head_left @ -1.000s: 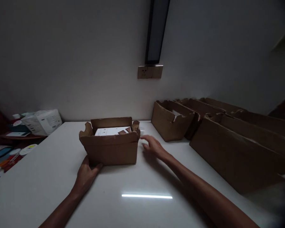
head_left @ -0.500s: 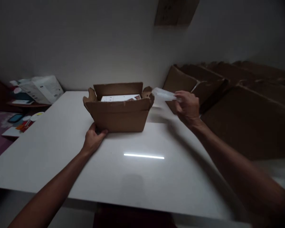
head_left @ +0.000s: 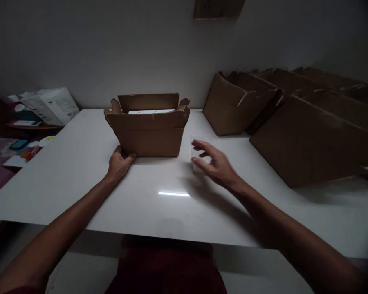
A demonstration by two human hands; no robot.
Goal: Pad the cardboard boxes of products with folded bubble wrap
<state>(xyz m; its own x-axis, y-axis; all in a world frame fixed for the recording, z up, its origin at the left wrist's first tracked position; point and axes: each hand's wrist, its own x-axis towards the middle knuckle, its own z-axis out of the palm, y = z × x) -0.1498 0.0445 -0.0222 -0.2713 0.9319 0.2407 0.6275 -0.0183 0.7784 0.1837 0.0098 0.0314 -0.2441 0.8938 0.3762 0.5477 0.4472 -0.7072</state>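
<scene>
On the white table (head_left: 79, 183), an open cardboard box (head_left: 149, 130), with the left hand (head_left: 119, 163) resting against its near left corner. Just right of it — the right hand (head_left: 216, 163), fingers spread over a faint clear packet (head_left: 196, 141), grip unclear. Far right, larger cardboard boxes (head_left: 309, 134).

Take the open box (head_left: 147, 130) on the table (head_left: 79, 175) as your mark. A flat item (head_left: 150, 111) lies inside it. Your left hand (head_left: 119, 163) rests on the table at the box's near left corner, touching it. Your right hand (head_left: 216, 165) is just right of its near right corner, at a thin packet (head_left: 198, 150). Further right stands a row of boxes (head_left: 236, 104). Well left of it, beyond the table's edge, lies a package (head_left: 50, 106).
</scene>
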